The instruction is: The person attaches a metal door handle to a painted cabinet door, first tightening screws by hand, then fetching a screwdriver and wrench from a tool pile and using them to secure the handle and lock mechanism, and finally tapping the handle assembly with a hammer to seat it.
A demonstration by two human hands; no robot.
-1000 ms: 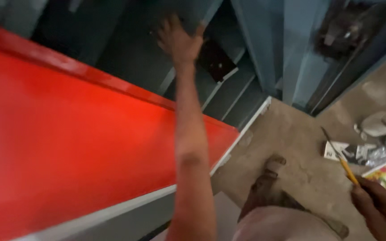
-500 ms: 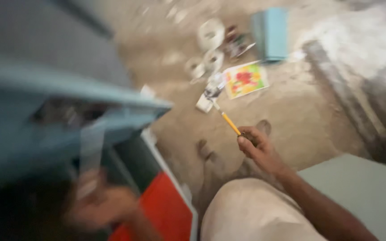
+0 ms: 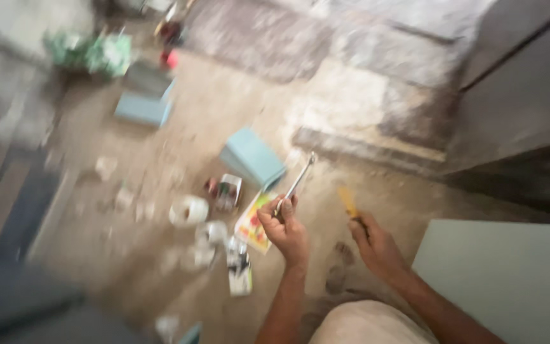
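Note:
My left hand point(image 3: 286, 230) is closed around the lower end of a slim metal wrench point(image 3: 298, 182), which points up and away over the floor. My right hand point(image 3: 377, 243) grips a yellow pencil-like tool point(image 3: 348, 201), its tip aimed upward. Both hands hover above a dusty concrete floor, close together, with my knee point(image 3: 370, 325) below them. A colourful printed card point(image 3: 254, 221) lies on the floor just left of my left hand.
Light blue boxes point(image 3: 253, 157) point(image 3: 143, 109), white tape rolls point(image 3: 189, 211), small packets point(image 3: 239, 272) and a green bundle point(image 3: 89, 52) litter the floor. A pale panel point(image 3: 510, 280) lies at right; a dark grey cabinet point(image 3: 523, 102) stands behind it.
The view swung from the red and blue metal structure down to the floor. My left hand left that structure and now holds a wrench; the right still holds the yellow tool.

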